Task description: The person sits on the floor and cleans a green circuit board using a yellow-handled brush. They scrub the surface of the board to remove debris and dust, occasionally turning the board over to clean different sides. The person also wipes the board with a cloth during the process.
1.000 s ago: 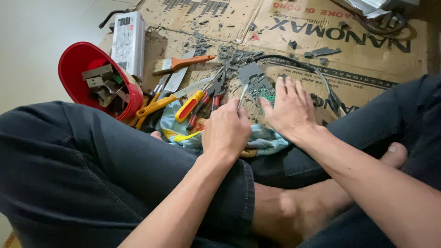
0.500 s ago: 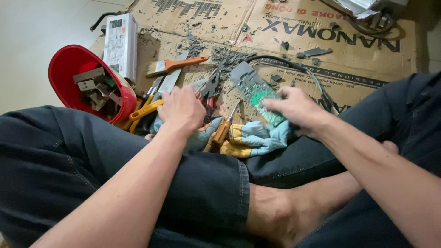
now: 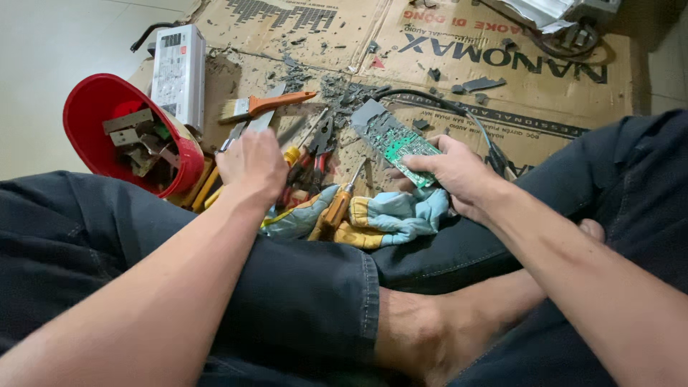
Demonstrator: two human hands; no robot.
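Head view: right hand now gripping lifted circuit board (left hand, fingers curled, among pliers).

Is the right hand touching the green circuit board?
Touching. The head view shows the right hand with its fingers wrapped over the near end of the green circuit board, holding it above the cardboard.

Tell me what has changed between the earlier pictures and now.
The right hand has picked up the green circuit board and holds it in its fingers. The left hand moved left onto the pile of hand tools. The red bowl, brush and gloves stayed put.
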